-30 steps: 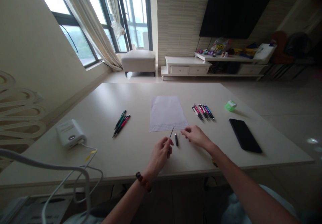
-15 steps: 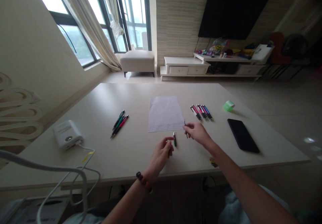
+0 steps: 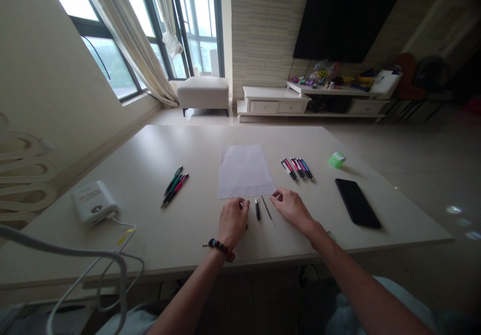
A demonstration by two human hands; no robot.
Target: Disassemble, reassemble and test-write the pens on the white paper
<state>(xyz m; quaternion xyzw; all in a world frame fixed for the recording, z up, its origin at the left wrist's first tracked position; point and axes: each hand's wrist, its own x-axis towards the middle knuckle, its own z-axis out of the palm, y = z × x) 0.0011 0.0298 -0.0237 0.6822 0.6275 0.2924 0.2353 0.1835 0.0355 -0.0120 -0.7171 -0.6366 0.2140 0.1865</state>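
Observation:
My left hand point(image 3: 233, 219) rests low over the table beside the paper's near edge, its fingers curled. A small dark bit shows beneath them, too hidden to name. Just right of it lies a short dark pen part point(image 3: 257, 209) with a silvery tip. A thin ink refill point(image 3: 266, 208) slants on the tabletop between that part and my right hand point(image 3: 292, 207). Nothing shows in my right hand, whose loosely bent fingers hover by the paper's lower right corner. The sheet of paper point(image 3: 244, 169) has lines of print along its near edge.
Several pens point(image 3: 296, 169) lie in a row right of the paper, and another group of pens point(image 3: 175, 189) lies left. A green-lidded small container point(image 3: 337, 160) and a black phone point(image 3: 357, 203) are at right. A white device point(image 3: 93, 203) with a cable stands at left.
My right hand has let go of the refill, which now lies beside the pen part. My left hand has drawn back slightly left from the pen part and curled its fingers.

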